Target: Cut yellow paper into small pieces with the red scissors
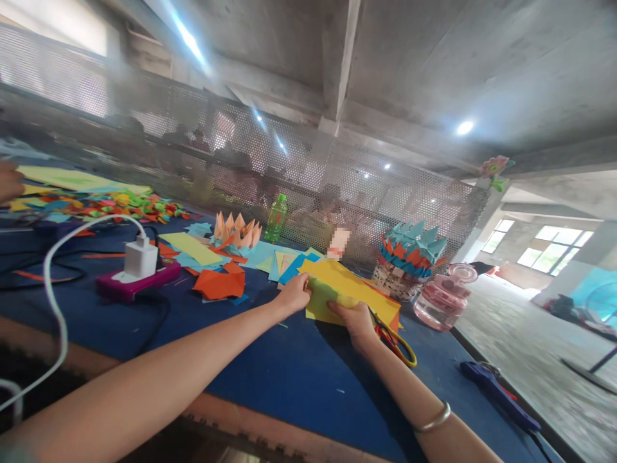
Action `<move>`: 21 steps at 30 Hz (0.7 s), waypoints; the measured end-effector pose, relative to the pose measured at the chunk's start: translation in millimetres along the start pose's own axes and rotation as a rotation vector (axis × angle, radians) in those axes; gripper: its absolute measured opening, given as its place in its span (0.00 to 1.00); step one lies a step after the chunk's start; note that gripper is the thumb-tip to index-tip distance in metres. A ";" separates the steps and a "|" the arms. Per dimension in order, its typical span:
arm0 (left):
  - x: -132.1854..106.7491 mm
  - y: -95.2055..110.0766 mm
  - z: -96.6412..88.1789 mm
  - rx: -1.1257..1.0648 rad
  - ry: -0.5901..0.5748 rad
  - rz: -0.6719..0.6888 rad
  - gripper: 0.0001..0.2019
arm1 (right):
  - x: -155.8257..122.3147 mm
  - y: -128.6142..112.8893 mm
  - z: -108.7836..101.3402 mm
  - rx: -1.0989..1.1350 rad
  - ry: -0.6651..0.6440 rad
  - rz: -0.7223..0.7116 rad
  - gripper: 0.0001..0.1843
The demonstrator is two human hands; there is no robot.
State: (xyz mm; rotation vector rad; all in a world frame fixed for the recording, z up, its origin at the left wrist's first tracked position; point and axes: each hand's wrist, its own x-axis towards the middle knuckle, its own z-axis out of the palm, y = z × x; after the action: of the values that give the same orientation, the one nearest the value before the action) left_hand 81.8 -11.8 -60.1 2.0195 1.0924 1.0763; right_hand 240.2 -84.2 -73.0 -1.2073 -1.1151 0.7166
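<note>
Blue table (289, 379); clock centred on the yellow paper (319, 299), held over the tabletop. Left hand (293, 296) clamped on paper's 9 o'clock edge; right hand (359, 321) clamped on it at 4. Pink jug (441, 299), 3 o'clock. Power strip (139, 280), 9. Green bottle (276, 218), 11. Scissors (388, 337), 4, just beside right wrist.

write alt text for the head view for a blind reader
A person's left hand and right hand hold yellow paper at a blue table, scissors by the right; pointed paper shapes and a green bottle stand beyond.
</note>
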 end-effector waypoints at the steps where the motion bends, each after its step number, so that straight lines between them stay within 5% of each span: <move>1: -0.4 1.2 -0.3 0.035 -0.004 -0.011 0.09 | 0.1 0.4 -0.1 -0.003 -0.002 0.001 0.11; 13: -1.2 -0.2 2.0 -0.092 -0.019 0.033 0.05 | 2.2 2.8 -1.1 -0.011 -0.014 0.041 0.16; 21: -0.4 0.3 -1.1 -0.071 -0.016 0.001 0.14 | 3.0 0.0 -2.7 -0.011 0.000 0.032 0.15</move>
State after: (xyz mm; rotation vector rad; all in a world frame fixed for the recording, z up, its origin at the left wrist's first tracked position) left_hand 80.8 -12.1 -59.5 1.9698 1.0315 1.0828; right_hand 243.7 -82.5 -72.1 -1.2375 -1.1034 0.7361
